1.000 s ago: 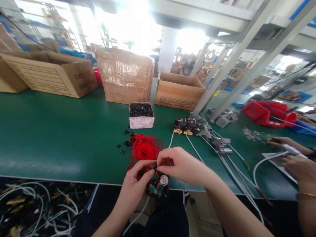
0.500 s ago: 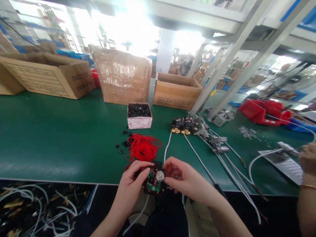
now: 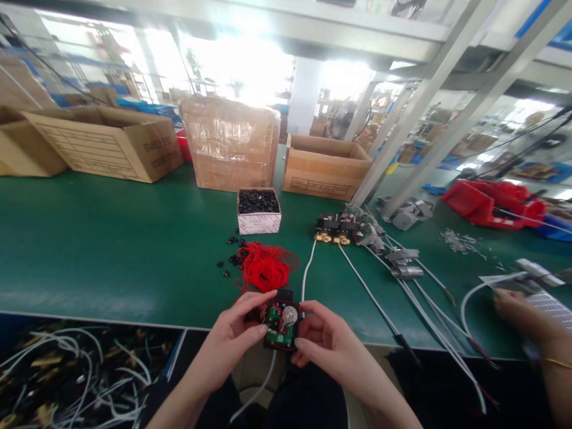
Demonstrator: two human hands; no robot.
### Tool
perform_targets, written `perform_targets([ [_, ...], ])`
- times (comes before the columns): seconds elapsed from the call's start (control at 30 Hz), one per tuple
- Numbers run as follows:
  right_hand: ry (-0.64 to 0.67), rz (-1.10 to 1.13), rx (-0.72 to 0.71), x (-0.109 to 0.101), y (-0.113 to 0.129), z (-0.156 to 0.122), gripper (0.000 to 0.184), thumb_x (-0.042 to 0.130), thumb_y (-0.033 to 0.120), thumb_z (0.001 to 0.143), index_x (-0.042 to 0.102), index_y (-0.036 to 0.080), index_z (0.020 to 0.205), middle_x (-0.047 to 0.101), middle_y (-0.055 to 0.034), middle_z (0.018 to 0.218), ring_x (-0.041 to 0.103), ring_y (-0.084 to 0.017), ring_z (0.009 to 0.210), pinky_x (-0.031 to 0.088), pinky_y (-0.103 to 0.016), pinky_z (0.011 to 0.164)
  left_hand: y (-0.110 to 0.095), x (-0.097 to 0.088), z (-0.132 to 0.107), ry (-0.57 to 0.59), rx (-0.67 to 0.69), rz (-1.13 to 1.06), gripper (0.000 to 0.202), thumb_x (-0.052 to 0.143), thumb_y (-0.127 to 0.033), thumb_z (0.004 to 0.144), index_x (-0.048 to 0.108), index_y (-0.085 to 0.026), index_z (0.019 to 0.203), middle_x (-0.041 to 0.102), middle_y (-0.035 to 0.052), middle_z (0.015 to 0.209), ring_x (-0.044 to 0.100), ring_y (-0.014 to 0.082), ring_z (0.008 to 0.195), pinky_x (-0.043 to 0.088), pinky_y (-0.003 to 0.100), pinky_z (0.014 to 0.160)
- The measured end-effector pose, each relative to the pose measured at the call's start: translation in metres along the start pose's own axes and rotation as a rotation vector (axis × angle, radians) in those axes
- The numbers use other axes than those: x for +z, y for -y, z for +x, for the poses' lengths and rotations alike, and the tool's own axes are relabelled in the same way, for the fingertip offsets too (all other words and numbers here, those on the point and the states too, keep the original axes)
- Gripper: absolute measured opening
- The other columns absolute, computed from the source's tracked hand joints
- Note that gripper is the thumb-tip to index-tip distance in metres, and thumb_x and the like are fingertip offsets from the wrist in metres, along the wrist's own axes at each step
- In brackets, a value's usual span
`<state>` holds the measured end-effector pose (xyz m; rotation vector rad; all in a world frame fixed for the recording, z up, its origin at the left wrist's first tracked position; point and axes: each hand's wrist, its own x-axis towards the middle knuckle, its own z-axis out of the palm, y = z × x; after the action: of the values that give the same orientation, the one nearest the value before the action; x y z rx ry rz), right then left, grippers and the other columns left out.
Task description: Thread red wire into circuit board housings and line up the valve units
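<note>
Between my two hands, at the table's front edge, is a black housing with a green circuit board (image 3: 276,333) and a round silver part inside. My left hand (image 3: 235,333) grips its left side, thumb on the near left and fingers behind. On the other side my right hand (image 3: 324,336) pinches the right edge between thumb and forefinger. A white cable (image 3: 263,384) hangs down from the housing. Just beyond it lies a tangle of thin red wire (image 3: 267,266), with small black parts (image 3: 234,259) scattered at its left.
A small box of black parts (image 3: 259,213) stands behind the wire. Finished-looking brass-fitted units (image 3: 333,229) with white cables sit right of it. Cardboard boxes (image 3: 235,146) line the back. A co-worker's hand (image 3: 521,316) is at right; a bin of cabled parts (image 3: 84,375) is lower left.
My left thumb has moved down from the board's top to its left edge. The view has shifted slightly left. The co-worker's hand has moved left and down over the paper.
</note>
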<state>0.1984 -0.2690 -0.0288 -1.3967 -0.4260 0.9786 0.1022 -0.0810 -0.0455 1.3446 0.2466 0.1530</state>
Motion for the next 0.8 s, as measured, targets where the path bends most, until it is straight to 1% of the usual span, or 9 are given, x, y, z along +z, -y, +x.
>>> perform_targets([
  [0.1, -0.011, -0.018, 0.0, 0.002, 0.0, -0.001, 0.045, 0.075, 0.032, 0.077, 0.052, 0.018, 0.113, 0.063, 0.0014, 0.081, 0.064, -0.014, 0.068, 0.053, -0.025, 0.065, -0.003, -0.001, -0.002, 0.072, -0.023, -0.067, 0.051, 0.074, -0.024, 0.078, 0.07, -0.028, 0.129, 0.055, 0.0079, 0.129, 0.06, 0.0263, 0.113, 0.053, 0.032, 0.092],
  [0.17, -0.025, -0.047, 0.0, 0.004, 0.0, -0.001, 0.044, 0.074, 0.03, 0.076, 0.051, 0.019, 0.113, 0.062, 0.0018, 0.08, 0.063, -0.013, 0.067, 0.051, -0.024, 0.064, -0.005, 0.0, -0.003, 0.093, -0.023, -0.068, 0.056, 0.075, -0.022, 0.076, 0.068, -0.027, 0.131, 0.052, 0.0087, 0.128, 0.061, 0.0267, 0.111, 0.055, 0.033, 0.09],
  [0.33, -0.068, -0.12, -0.042, 0.011, -0.002, -0.001, 0.041, 0.071, 0.028, 0.075, 0.051, 0.019, 0.109, 0.06, 0.0024, 0.08, 0.057, -0.012, 0.067, 0.042, -0.022, 0.06, -0.002, 0.005, -0.004, 0.084, 0.007, -0.009, 0.062, 0.076, -0.015, 0.072, 0.066, -0.028, 0.131, 0.052, 0.0074, 0.128, 0.061, 0.0258, 0.113, 0.055, 0.032, 0.092],
  [0.47, -0.123, -0.139, -0.048, 0.015, -0.002, 0.0, 0.044, 0.074, 0.03, 0.074, 0.049, 0.019, 0.108, 0.063, -0.0007, 0.087, 0.058, -0.014, 0.075, 0.041, -0.022, 0.062, 0.002, 0.006, -0.006, 0.057, 0.035, 0.02, 0.067, 0.075, -0.009, 0.07, 0.065, -0.032, 0.132, 0.052, 0.0054, 0.13, 0.06, 0.0254, 0.117, 0.054, 0.032, 0.096],
  [0.63, -0.027, -0.041, -0.018, 0.007, -0.004, -0.001, 0.047, 0.072, 0.024, 0.074, 0.048, 0.02, 0.114, 0.06, 0.0011, 0.085, 0.057, -0.013, 0.072, 0.044, -0.023, 0.062, -0.001, 0.004, -0.005, 0.109, 0.01, -0.074, 0.061, 0.075, -0.017, 0.074, 0.066, -0.031, 0.132, 0.053, 0.0059, 0.13, 0.061, 0.0251, 0.113, 0.055, 0.031, 0.092],
  [0.7, -0.01, -0.002, -0.008, 0.003, -0.005, -0.001, 0.051, 0.072, 0.022, 0.073, 0.047, 0.02, 0.117, 0.059, 0.0011, 0.087, 0.058, -0.013, 0.073, 0.046, -0.024, 0.063, -0.003, 0.003, -0.003, 0.11, -0.002, -0.095, 0.06, 0.073, -0.016, 0.073, 0.067, -0.032, 0.131, 0.053, 0.0056, 0.13, 0.061, 0.0243, 0.112, 0.055, 0.03, 0.091],
  [0.8, -0.004, 0.024, -0.004, 0.001, -0.006, -0.001, 0.05, 0.071, 0.02, 0.074, 0.048, 0.02, 0.118, 0.059, 0.0004, 0.089, 0.058, -0.013, 0.075, 0.047, -0.024, 0.065, -0.002, 0.004, -0.002, 0.104, -0.008, -0.082, 0.064, 0.073, -0.015, 0.071, 0.066, -0.033, 0.131, 0.053, 0.005, 0.129, 0.061, 0.024, 0.112, 0.054, 0.03, 0.091],
])
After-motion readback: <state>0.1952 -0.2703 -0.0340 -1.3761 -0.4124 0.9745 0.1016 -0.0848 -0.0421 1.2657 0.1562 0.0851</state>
